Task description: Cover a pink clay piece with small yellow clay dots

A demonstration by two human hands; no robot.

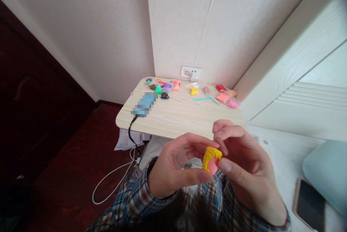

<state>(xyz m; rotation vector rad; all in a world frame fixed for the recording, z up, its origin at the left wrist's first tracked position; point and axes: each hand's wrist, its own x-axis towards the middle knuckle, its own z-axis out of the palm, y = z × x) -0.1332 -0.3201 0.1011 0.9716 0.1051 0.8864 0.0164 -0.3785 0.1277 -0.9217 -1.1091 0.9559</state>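
Note:
A small lump of modelling clay (213,160), salmon pink with a bumpy yellow layer over its top and left side, is held up in front of my body, nearer to me than the table. My left hand (180,165) pinches it, thumb below and fingers above. From the other side my right hand (246,167) has its thumb against the lump's right edge. Its other fingers are curled above and behind, with the tips of the upper ones off the clay. The far side of the lump is hidden.
Several clay packets lie along the back of the wooden table (173,118), among them yellow (193,91) and black (165,95). Blue modelling tools (202,99) lie there too. A blurred-out device (145,104) trails a black cable. Beside me at right rests a phone (309,205).

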